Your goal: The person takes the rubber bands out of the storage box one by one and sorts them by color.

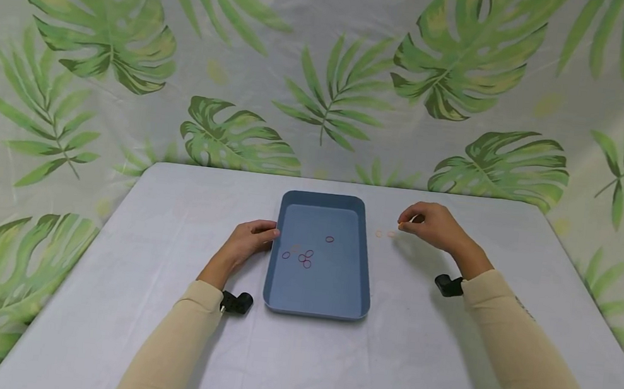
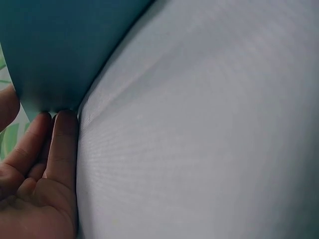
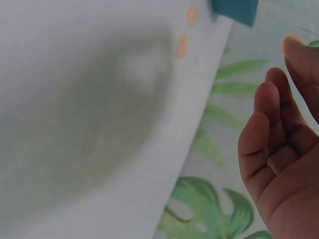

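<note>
While the left hand [image 1: 248, 240] rests its straight fingers against the tray [image 1: 330, 291], probably to keep it steady, the right hand [image 1: 437, 227] pinches an orange band [image 1: 401, 225] above the table [image 1: 316, 372], beside the tray.

Soft, even overhead light fills the head view, where the right sleeve [image 1: 525, 359] throws a diffuse shadow onto the white worktop [image 1: 305, 371] at its eight o'clock. The left wrist view is dimmer and bluish, darkening towards three o'clock, with faint rippled banding across the worktop. In the right wrist view, a blurry-edged shadow spreads from nine o'clock, and the orange rubber bands [image 3: 181, 46] between twelve and one o'clock look soft.
</note>
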A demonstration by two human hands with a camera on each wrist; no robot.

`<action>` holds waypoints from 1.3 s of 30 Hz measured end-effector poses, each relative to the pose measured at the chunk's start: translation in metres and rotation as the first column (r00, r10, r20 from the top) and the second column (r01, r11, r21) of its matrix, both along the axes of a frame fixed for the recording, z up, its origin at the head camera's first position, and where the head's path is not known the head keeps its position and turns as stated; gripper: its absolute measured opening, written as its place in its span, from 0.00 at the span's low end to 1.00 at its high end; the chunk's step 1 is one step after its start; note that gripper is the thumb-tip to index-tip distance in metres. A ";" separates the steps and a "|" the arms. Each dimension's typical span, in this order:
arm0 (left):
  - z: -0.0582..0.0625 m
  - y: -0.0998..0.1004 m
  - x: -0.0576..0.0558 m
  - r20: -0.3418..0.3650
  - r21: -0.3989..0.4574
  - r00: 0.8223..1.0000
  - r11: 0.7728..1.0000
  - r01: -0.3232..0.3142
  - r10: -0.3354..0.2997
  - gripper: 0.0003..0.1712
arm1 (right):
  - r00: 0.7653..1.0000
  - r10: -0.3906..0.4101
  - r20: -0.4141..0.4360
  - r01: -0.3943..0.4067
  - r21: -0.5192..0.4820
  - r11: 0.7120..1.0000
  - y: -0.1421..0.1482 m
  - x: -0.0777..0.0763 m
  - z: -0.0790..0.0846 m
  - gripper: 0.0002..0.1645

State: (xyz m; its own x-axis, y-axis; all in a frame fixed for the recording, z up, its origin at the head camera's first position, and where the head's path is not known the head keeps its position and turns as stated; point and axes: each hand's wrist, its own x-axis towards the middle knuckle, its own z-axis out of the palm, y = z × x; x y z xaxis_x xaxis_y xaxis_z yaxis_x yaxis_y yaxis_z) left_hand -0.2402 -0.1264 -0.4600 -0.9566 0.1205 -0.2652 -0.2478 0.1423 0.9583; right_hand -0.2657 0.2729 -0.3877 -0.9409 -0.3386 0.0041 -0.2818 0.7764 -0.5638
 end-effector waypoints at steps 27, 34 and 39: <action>0.001 -0.002 0.002 -0.016 0.001 1.000 1.000 0.025 -0.025 0.28 | 0.993 -0.091 0.073 0.087 0.057 0.995 0.018 -0.016 -0.038 0.09; 0.004 -0.002 0.001 -0.015 -0.010 0.999 0.999 0.031 -0.031 0.29 | 0.993 -0.096 0.075 0.091 0.065 0.994 0.016 -0.018 -0.041 0.08; 0.007 -0.002 0.002 0.018 -0.010 0.999 0.999 0.035 -0.035 0.29 | 0.994 -0.095 0.058 0.091 0.074 0.993 0.016 -0.023 -0.045 0.08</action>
State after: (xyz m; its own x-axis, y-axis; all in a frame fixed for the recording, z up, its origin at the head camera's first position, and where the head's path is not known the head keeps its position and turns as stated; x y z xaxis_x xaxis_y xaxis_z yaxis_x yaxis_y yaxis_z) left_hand -0.2377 -0.1287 -0.4529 -0.9471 0.1506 -0.2833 -0.2592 0.1612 0.9523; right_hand -0.2882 0.2885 -0.4331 -0.9660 -0.2473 -0.0752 -0.1735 0.8362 -0.5203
